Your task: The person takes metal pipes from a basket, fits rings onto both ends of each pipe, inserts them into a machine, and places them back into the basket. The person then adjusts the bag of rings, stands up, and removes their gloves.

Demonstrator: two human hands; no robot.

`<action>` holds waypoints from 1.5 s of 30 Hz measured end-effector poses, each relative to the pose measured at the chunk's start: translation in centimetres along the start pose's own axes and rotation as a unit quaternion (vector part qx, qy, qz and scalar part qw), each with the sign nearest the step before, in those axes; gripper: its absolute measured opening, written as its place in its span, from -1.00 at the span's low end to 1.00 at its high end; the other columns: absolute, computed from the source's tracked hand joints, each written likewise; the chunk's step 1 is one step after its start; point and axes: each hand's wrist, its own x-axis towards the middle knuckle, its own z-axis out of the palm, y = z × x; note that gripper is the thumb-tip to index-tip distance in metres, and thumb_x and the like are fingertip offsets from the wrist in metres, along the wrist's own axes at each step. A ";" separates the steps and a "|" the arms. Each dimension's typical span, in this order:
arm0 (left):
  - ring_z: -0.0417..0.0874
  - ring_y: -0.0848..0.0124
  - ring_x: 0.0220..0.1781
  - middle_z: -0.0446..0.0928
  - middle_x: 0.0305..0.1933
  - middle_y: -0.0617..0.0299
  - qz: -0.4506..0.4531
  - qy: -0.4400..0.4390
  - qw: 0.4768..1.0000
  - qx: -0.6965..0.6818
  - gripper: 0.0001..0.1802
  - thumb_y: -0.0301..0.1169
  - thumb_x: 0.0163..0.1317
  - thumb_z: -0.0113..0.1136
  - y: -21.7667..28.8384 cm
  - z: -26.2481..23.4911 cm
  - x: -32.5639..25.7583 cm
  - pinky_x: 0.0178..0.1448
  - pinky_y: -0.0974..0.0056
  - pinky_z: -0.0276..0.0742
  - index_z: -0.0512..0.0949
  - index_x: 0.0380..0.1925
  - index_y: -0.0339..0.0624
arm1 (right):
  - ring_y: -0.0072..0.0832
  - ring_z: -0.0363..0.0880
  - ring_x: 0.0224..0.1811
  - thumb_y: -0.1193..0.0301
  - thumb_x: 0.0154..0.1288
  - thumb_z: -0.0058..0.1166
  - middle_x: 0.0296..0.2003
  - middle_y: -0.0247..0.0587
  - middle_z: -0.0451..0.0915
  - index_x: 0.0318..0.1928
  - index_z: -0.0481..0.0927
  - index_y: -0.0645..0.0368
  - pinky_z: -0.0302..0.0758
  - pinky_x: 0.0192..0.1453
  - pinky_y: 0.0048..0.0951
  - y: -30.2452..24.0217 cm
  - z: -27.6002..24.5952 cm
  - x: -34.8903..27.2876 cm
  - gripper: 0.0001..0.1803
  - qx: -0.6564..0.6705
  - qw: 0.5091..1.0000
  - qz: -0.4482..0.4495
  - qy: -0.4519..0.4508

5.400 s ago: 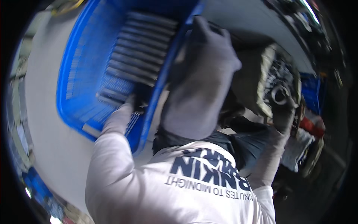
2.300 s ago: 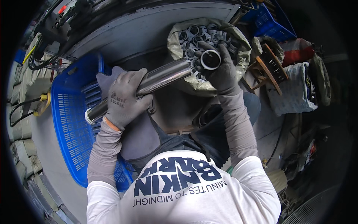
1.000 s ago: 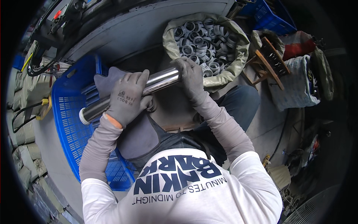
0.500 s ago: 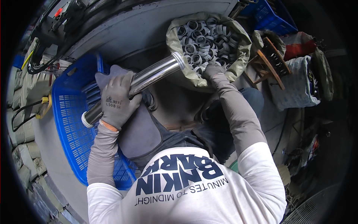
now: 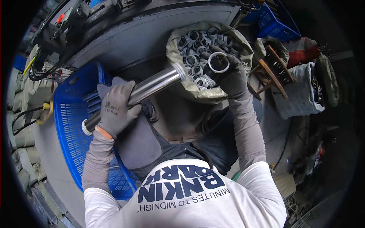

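Note:
Wrapped round a shiny metal tube [image 5: 157,85] is my left hand [image 5: 118,108], in a grey glove. The tube slants across my lap, over a grey pad [image 5: 140,146]. White rings sit on both of its ends, one ring [image 5: 86,127] at the lower left and another [image 5: 178,71] at the upper right. My right hand [image 5: 234,78], gloved too, pinches a single white ring [image 5: 218,62] between thumb and fingers. It is above an open woven sack [image 5: 207,95] full of loose grey-white rings [image 5: 192,60], right of the tube's far end.
A blue plastic basket [image 5: 70,131] with several tubes in it stands at my left. Beyond the sack's right side are a wooden stool [image 5: 275,72], a white sack [image 5: 302,91] and a blue crate [image 5: 275,21]. A grey metal bench panel [image 5: 152,32] runs along the far side.
My right hand has come up out of the rings in the sack, now with one ring in its fingers. My left hand and the tube have shifted slightly toward me.

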 end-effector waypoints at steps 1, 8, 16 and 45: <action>0.61 0.00 0.11 0.59 0.03 -0.03 0.022 0.002 1.000 -0.001 -0.24 -0.33 -0.07 0.43 -0.5 -0.5 0.7 0.19 -0.03 0.54 0.50 0.24 -0.23 | -0.08 0.45 0.46 0.20 0.63 -0.26 0.38 0.22 0.48 0.48 0.32 0.40 0.44 0.52 -0.04 0.0 0.5 0.2 -0.37 0.028 0.999 0.016 0.020; 0.59 0.02 0.24 0.58 0.20 0.02 0.072 0.171 0.969 0.166 -0.27 -0.30 0.11 0.42 -4.0 -2.5 17.3 0.35 -0.01 0.47 0.47 0.35 -0.04 | -0.07 0.65 0.25 0.13 0.73 -0.34 0.30 0.01 0.57 0.39 0.41 0.35 0.66 0.29 -0.03 1.2 -2.9 0.4 -0.42 0.321 0.946 0.020 0.032; 0.60 0.05 0.36 0.55 0.35 -0.08 -0.077 0.201 0.942 0.258 -0.55 -0.44 0.27 0.16 -10.0 -6.8 35.1 0.40 0.01 0.50 0.57 0.19 -0.04 | -0.34 0.71 0.05 0.07 0.69 -0.24 0.01 -0.03 0.72 0.36 0.48 0.29 0.69 -0.06 -0.39 0.5 -0.7 0.5 -0.42 0.122 0.984 0.049 0.117; 0.61 0.11 0.36 0.57 0.34 0.06 -0.416 -0.419 0.798 0.123 -0.54 -0.29 0.33 0.16 -24.0 16.5 -43.3 0.36 -0.05 0.52 0.59 0.23 -0.08 | -0.21 0.58 0.34 0.70 0.33 0.18 0.36 0.05 0.52 0.41 0.38 0.37 0.63 0.34 -0.22 5.7 -2.7 -0.8 -0.36 -0.162 0.985 0.058 0.013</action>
